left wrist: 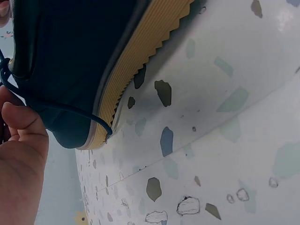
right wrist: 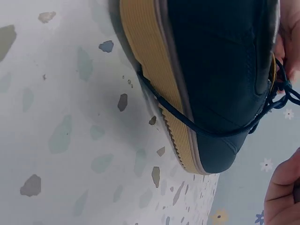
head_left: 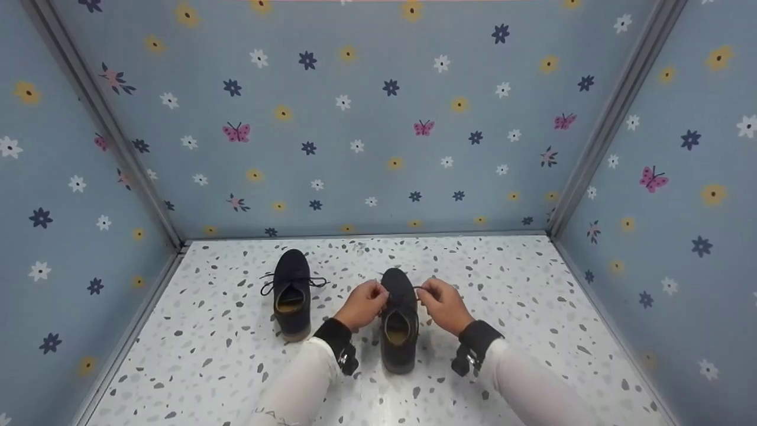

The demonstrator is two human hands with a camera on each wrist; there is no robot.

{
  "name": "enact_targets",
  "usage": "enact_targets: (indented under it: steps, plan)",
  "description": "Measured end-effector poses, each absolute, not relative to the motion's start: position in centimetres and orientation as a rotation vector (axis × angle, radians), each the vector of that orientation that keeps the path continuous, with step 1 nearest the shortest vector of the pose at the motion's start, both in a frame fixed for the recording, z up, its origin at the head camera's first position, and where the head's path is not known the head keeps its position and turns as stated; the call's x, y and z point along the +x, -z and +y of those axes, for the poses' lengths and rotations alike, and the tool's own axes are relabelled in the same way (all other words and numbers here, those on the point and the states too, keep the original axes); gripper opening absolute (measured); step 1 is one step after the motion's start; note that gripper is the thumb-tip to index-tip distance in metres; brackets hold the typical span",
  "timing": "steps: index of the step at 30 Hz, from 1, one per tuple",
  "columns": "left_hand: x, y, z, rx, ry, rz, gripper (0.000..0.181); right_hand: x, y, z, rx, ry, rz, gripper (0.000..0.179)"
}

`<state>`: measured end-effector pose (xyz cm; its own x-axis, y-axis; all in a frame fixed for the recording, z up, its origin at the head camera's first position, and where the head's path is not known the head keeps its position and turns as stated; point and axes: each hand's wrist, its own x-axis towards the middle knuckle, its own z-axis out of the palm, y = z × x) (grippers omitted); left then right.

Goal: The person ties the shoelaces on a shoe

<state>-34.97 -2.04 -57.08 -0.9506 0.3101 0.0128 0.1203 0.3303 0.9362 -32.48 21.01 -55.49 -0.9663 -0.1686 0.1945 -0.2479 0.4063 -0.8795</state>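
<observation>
A dark lace-up shoe [head_left: 400,284] with a ribbed tan sole [left wrist: 136,51] stands on the floor between both hands, toe pointing away. My left hand [head_left: 364,305] is at the left of its laces, thumb and fingertips pinching a shoelace. From the other side, my right hand [head_left: 445,305] pinches a lace that stretches out to the right of the shoe. In the right wrist view a knot [right wrist: 283,86] shows over the tongue, and a loose lace end [right wrist: 187,123] hangs down across the side to the sole. The right fingertips are partly out of that view.
A matching shoe [head_left: 291,275] stands to the left, its laces tied in a bow. Speckled white floor [head_left: 225,367] lies underneath. Blue flowered panels [head_left: 366,130] enclose the floor at the back and on both sides, with grey metal corner posts [head_left: 603,124].
</observation>
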Motion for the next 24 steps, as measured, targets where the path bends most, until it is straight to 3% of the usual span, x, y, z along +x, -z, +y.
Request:
enact_targets:
  steps: [9, 14, 24]
  plan:
    - [-34.84, 56.55, -2.0, 0.551, -1.61, 2.526, 0.007, -33.07, 55.54, 20.82, 0.349, -1.726, -2.514, 0.018]
    - [-34.92, 56.59, -1.9, 0.57, -1.649, 2.458, 0.025, -33.22, 55.6, 20.57, 0.29, -1.834, -2.484, 0.019]
    - [-34.85, 56.57, -2.03, 0.5, -1.733, 2.436, 0.023, -33.25, 55.52, 20.37, 0.195, -1.947, -2.44, 0.019]
